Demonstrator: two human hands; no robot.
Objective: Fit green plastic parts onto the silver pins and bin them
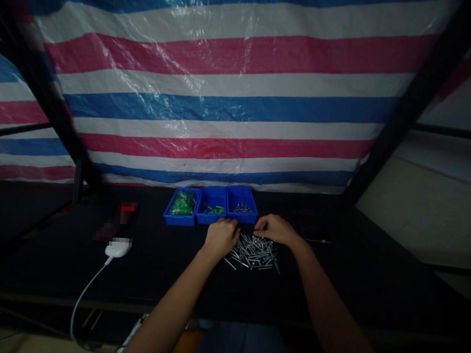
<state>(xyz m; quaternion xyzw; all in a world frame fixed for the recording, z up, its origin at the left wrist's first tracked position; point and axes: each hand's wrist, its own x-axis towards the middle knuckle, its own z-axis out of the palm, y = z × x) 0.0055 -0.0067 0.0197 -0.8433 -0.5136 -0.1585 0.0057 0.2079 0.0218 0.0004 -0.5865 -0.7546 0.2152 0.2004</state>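
Observation:
A loose pile of silvery screws or nails (pixel 256 253) lies on the black table. My left hand (pixel 222 235) is at the pile's upper left edge, in front of the bins, with its fingers curled; whatever they hold is hidden. At the upper right edge of the pile is my right hand (pixel 274 227), its fingers bent together and pointing left, and what is between them is too small to make out. Just beyond my hands, the right blue bin (pixel 248 218) contains some metal pieces. Green pieces lie in the middle blue bin (pixel 206 218).
The left blue bin (pixel 181 221) holds a clear bag of green pieces. Farther left on the black table (pixel 147 278) are a white device (pixel 118 248) with a cable and a blurred red item (pixel 128 208). A striped sheet (pixel 224 106) hangs behind, between dark frame bars.

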